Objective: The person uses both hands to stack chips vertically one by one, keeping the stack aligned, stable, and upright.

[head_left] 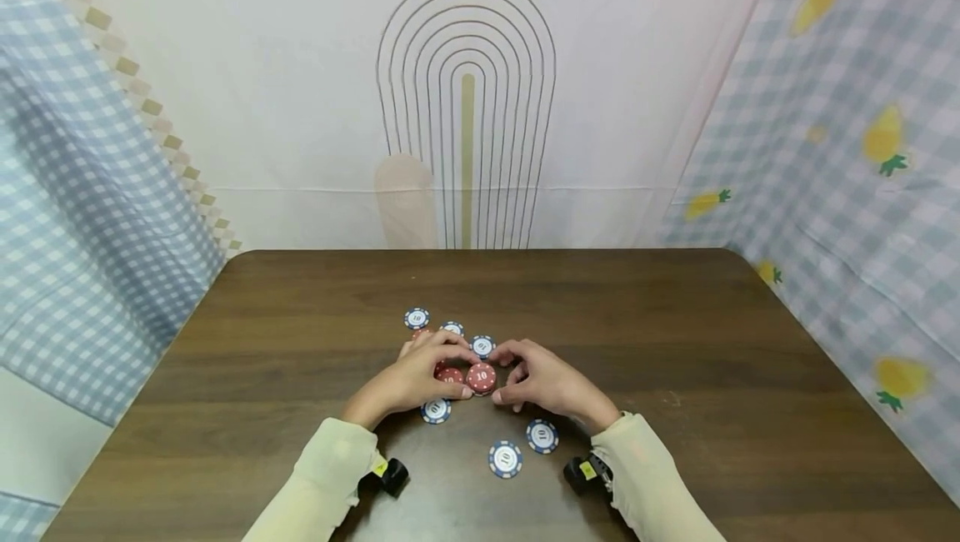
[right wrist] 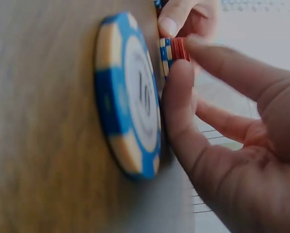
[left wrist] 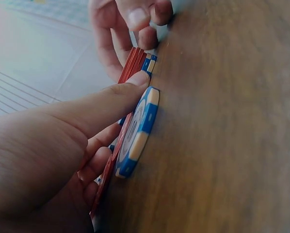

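Note:
A short stack of poker chips (head_left: 482, 377), red on top of blue, stands between the two hands on the table. The left hand (head_left: 420, 375) holds the stack from the left with thumb and index finger, its thumb (left wrist: 135, 80) at the stack's edge. Close on the right side is the right hand (head_left: 551, 379), fingers bent and spread, fingertips just beside the stack with nothing between them. Under the left hand lies a red chip (head_left: 450, 375), partly hidden. Behind the stack is a blue and white chip (head_left: 482, 347) marked 10.
Nearer the person lie blue chips (head_left: 506, 459), (head_left: 542, 436) and one by the left thumb (head_left: 436, 411). Farther back, another blue chip (head_left: 416, 318) and a partly covered red chip (head_left: 422, 333) lie left of the hands. The brown wooden table (head_left: 712, 358) meets a curtained wall.

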